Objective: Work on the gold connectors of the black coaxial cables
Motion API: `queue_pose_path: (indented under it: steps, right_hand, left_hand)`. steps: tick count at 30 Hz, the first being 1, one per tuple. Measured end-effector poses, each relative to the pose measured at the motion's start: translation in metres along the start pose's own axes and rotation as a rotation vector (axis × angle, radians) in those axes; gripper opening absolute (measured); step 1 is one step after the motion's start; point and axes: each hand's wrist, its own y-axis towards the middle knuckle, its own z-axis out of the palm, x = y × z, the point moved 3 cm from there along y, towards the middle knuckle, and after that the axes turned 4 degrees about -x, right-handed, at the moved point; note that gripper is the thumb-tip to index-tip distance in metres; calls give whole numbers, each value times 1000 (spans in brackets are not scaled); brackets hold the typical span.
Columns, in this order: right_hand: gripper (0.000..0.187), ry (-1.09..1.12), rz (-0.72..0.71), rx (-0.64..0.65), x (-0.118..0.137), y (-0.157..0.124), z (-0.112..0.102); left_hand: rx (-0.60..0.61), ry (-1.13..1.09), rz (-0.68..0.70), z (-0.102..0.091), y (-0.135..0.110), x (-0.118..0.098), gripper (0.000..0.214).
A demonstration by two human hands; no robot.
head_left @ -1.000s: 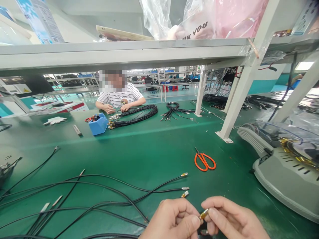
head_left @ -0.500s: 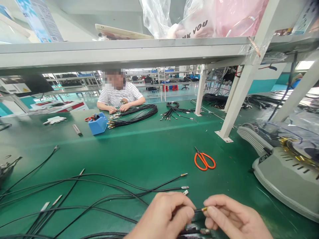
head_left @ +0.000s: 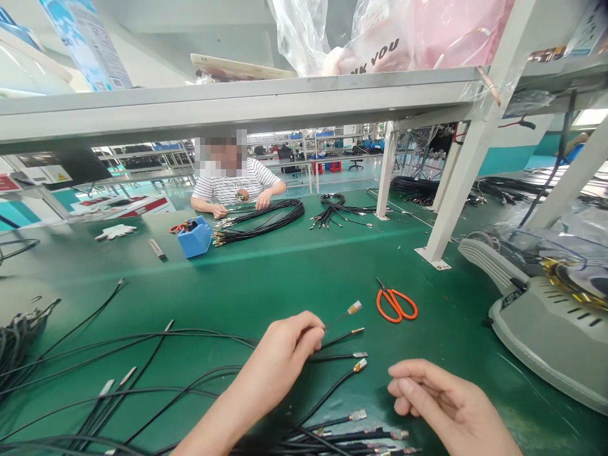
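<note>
My left hand [head_left: 285,348] pinches a thin black cable, fingers closed around it. The cable's free tip, a silver and gold connector [head_left: 354,307], juts out past the fingertips to the right. Empty and loosely curled, my right hand [head_left: 432,399] hovers over the green table at the lower right, its thumb a little apart from the forefinger. Between the hands lie more cable ends, among them a gold-tipped connector [head_left: 361,365] and a silver one [head_left: 360,355]. A bundle of black cables [head_left: 351,434] with bare metal ends runs along the front edge.
Orange-handled scissors [head_left: 396,304] lie right of the left hand. At the right stands a grey machine [head_left: 546,329], near a white shelf post [head_left: 463,183]. Across the table, a person in a striped shirt [head_left: 237,183] handles coiled cables [head_left: 285,218] beside a blue box [head_left: 194,237].
Both hands were together on a gold-tipped cable. Now my left hand has moved up and away with a cable, and my right hand has let go. The view shifted slightly.
</note>
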Motion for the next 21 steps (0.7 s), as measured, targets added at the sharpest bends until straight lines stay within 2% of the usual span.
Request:
queue_pose_path:
  steps: [2, 4, 9, 11, 14, 16, 19, 21]
  right_hand:
    - [37, -113, -13, -9, -9, 5, -5]
    - [37, -218, -23, -17, -16, 9, -9]
    - [34, -339, -14, 28, -17, 14, -7]
    - [29, -425, -68, 56, -11, 16, -3]
    - [28, -557, -159, 93, -4, 17, 3]
    - [30, -617, -159, 114, -3, 18, 7]
    - [35, -660, -166, 124, 1, 18, 11]
    - [32, -631, -191, 159, 8, 18, 15]
  left_hand:
    - [-105, 73, 46, 6, 4, 11, 22]
    - [-105, 132, 95, 12, 5, 18, 37]
    - [16, 179, 75, 20, 1, 9, 19]
    - [75, 192, 42, 26, -2, 5, 17]
    - [110, 186, 18, 37, -7, 3, 3]
    - [143, 166, 10, 44, -9, 5, 12]
    - [188, 131, 11, 49, -13, 5, 11]
    - [189, 100, 5, 50, -15, 4, 10]
